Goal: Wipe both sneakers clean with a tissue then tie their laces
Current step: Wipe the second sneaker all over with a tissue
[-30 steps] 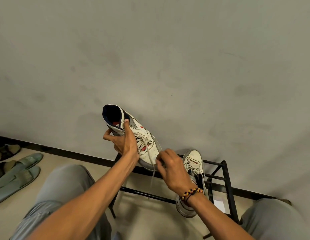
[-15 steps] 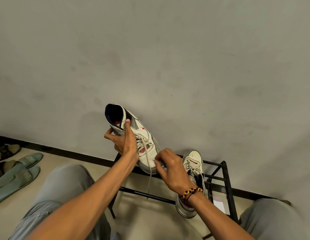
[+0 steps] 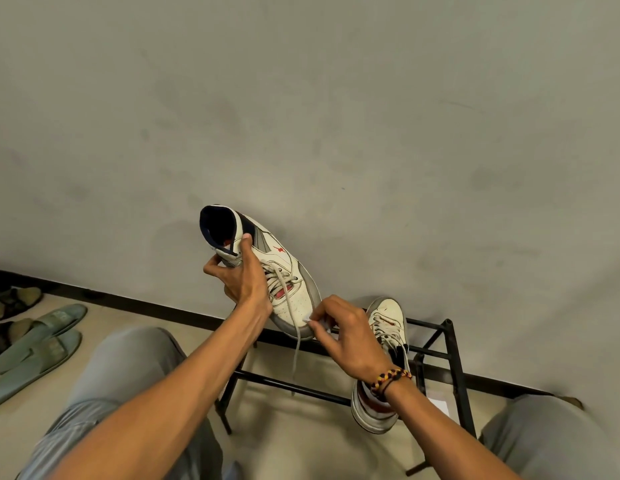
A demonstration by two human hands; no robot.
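A grey wall (image 3: 336, 116) fills most of the view, above a pale floor (image 3: 294, 438). Two knees in grey trousers show, one low left (image 3: 128, 368) and one low right (image 3: 544, 438). One black metal rack (image 3: 450, 368) stands against the wall.

There are two sneakers. The held sneaker (image 3: 294, 299) is up in the air in front of the wall, above the left end of the rack. Its long axis runs on a slant, with the dark collar opening up and to the left and the toe down and to the right. The second sneaker (image 3: 384, 341) lies on the rack, just right of the first; its long axis runs nearly up and down the picture, toe toward the wall and heel hanging past the front bar toward the person.

Two green slides (image 3: 42, 341) lie on the floor at far left, with darker sandals (image 3: 14, 299) behind them, partly cut off.

Two hands show. The left hand (image 3: 242, 278) grips the held sneaker at its ankle, fingers curled round it. The right hand (image 3: 346, 337), with one beaded bracelet (image 3: 391, 377) at the wrist, pinches a small white tissue (image 3: 308, 319) against the toe of the held sneaker. One loose lace (image 3: 296, 344) hangs down from that sneaker past the toe
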